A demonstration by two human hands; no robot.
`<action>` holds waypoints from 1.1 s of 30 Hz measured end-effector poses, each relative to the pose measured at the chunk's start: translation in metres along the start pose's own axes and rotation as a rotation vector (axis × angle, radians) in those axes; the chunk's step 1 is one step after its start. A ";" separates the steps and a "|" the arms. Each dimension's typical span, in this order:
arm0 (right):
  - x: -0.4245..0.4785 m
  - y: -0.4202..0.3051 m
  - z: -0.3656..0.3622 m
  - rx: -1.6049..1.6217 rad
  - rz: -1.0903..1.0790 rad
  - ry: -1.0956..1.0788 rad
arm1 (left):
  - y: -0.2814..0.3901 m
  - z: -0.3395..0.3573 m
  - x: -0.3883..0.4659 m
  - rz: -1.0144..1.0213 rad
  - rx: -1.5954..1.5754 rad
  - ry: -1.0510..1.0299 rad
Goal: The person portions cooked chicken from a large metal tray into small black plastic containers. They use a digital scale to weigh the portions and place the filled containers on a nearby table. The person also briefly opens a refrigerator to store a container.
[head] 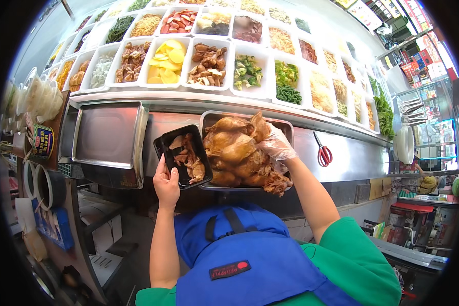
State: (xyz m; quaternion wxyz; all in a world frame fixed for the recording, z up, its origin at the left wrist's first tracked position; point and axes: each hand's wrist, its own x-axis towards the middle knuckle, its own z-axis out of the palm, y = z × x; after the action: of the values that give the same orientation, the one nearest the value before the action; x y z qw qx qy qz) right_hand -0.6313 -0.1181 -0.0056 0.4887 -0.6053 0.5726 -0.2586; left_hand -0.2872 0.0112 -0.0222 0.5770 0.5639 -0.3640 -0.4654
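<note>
My left hand point(166, 185) grips the near left edge of a black plastic tray point(204, 162), thumb on its rim. Pieces of browned poultry point(193, 162) lie in that tray, which is tilted and overlaps the left side of a metal tray point(290, 132). Cooked whole chickens point(233, 149) are heaped in the metal tray. My right hand point(277, 144), in a clear plastic glove, is at the upper right of the heap with its fingers around a chicken part point(259, 128). Red-handled scissors point(323, 154) lie on the steel counter to the right.
An empty-looking steel tray point(106, 134) stands left of the black tray. Beyond the counter ledge point(229, 100) are rows of white tubs of food, among them broccoli point(248, 72) and sliced yellow food point(167, 61). A labelled can point(43, 140) stands at far left.
</note>
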 end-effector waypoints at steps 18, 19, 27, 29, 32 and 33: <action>-0.001 -0.033 0.025 -1.112 -0.005 -0.280 | -0.013 0.022 -0.015 -0.009 0.130 -0.036; -0.001 -0.036 0.024 -1.158 -0.006 -0.306 | -0.009 0.023 -0.015 -0.035 0.155 -0.072; 0.009 -0.020 0.030 -1.200 -0.074 -0.252 | -0.016 0.033 -0.016 0.004 0.088 -0.109; 0.010 -0.022 0.031 -1.237 -0.085 -0.267 | -0.014 0.035 -0.016 0.000 0.056 -0.118; 0.012 -0.021 0.028 -1.310 -0.169 -0.300 | -0.015 0.037 -0.016 -0.003 0.046 -0.130; 0.013 -0.019 0.028 -1.321 -0.226 -0.288 | -0.013 0.037 -0.017 -0.010 0.053 -0.134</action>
State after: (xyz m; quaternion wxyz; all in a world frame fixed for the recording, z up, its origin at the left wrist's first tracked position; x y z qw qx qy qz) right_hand -0.5959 -0.1244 -0.0023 0.0583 -0.8608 0.4729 0.1788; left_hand -0.3289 0.0166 -0.0292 0.5340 0.5483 -0.4111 -0.4952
